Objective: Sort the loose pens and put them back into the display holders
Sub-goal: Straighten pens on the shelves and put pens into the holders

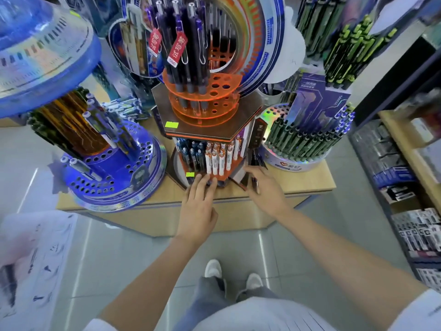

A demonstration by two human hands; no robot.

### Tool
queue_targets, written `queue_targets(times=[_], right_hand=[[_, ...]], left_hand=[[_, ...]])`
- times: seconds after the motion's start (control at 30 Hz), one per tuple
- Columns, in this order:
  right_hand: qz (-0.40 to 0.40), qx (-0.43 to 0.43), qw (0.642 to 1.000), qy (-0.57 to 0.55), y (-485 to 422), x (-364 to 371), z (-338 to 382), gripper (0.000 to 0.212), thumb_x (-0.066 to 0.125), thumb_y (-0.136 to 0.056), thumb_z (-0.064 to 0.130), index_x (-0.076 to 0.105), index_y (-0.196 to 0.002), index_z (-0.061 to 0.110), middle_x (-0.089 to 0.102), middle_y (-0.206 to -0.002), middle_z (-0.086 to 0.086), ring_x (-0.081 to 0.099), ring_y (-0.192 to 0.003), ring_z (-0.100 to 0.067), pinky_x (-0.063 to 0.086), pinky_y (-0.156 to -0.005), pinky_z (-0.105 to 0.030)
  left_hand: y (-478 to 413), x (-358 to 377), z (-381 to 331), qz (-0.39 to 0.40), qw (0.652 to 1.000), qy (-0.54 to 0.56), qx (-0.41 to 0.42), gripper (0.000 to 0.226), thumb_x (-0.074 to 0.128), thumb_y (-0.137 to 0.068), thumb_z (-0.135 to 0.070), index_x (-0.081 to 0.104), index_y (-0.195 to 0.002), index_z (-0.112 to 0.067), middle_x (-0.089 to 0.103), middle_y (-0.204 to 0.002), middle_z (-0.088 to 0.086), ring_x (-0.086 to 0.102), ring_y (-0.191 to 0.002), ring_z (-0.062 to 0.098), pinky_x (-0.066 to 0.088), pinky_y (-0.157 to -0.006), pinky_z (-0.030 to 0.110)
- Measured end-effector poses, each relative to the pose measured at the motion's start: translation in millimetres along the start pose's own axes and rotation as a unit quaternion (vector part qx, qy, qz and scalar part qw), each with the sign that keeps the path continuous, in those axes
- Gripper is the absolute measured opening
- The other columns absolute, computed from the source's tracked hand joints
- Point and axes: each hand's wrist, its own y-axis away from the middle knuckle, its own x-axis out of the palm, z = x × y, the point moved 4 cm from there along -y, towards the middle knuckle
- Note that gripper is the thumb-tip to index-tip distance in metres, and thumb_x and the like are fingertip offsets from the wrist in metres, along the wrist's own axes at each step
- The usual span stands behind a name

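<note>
At lower tier of middle stand on surface: left hand flat, fingers straight, touching rack edge under white pens. Right hand gripping dark pens, not yet slotted. Mid-task, seemingly. Tier holding white pens plus blue pens; orange rack above part filled, many holes empty.

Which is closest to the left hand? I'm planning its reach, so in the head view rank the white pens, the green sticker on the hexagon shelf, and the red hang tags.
1. White pens, at the fingertips of the left hand, lower tier.
2. Green sticker, higher, on the hexagon shelf.
3. Red hang tags, topmost.
</note>
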Motion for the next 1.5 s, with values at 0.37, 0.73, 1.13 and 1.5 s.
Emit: queue_targets(times=[0.37, 0.73, 1.13, 1.5], right_hand=[[0.046, 0.087, 0.992, 0.083, 2.5, -11.6, -61.5, 0.029, 0.061, -0.082, 0.001, 0.063, -0.11, -0.004, 0.057, -0.112, -0.022, 0.053, -0.108, -0.038, 0.039, -0.095, -0.035], [0.039, 0.151, 0.986, 0.052, -22.8, -11.7, -75.4, 0.009, 0.067, -0.083, 0.011, 0.058, -0.084, 0.009, 0.061, -0.083, -0.012, 0.057, -0.094, -0.035, 0.03, -0.064, -0.035], [0.054, 0.185, 0.981, -0.036, -26.2, -19.3, -84.1, 0.021, 0.065, -0.078, 0.021, 0.055, -0.065, 0.008, 0.061, -0.073, -0.009, 0.053, -0.071, -0.023, 0.033, -0.059, -0.03], [0.119, 0.214, 0.969, 0.025, -33.4, -14.5, -75.2, 0.036, 0.066, -0.079, 0.025, 0.049, -0.052, 0.008, 0.042, -0.051, -0.006, 0.042, -0.055, -0.023, 0.028, -0.047, -0.029]], left_hand=[[-1.6, 6.4, -28.9, -0.05, 0.997, 0.025, -0.054, 0.068, 0.061, -0.072, -0.008, 0.045, -0.138, -0.008, 0.043, -0.138, 0.015, 0.038, -0.129, 0.033, 0.039, -0.105, 0.048], [-26.1, 50.3, -66.5, 0.082, 0.934, 0.27, -0.218, 0.024, 0.058, -0.089, -0.024, 0.061, -0.112, -0.021, 0.064, -0.087, -0.009, 0.064, -0.081, 0.015, 0.042, -0.066, 0.025], [-54.0, 86.3, -68.4, 0.072, 0.86, 0.328, -0.385, 0.019, 0.076, -0.074, -0.039, 0.066, -0.083, -0.024, 0.073, -0.079, 0.0, 0.068, -0.082, 0.022, 0.052, -0.07, 0.03], [-50.4, 82.5, -64.8, 0.086, 0.847, 0.379, -0.362, 0.021, 0.066, -0.079, -0.029, 0.069, -0.095, -0.016, 0.072, -0.084, 0.003, 0.068, -0.081, 0.025, 0.054, -0.078, 0.036]])
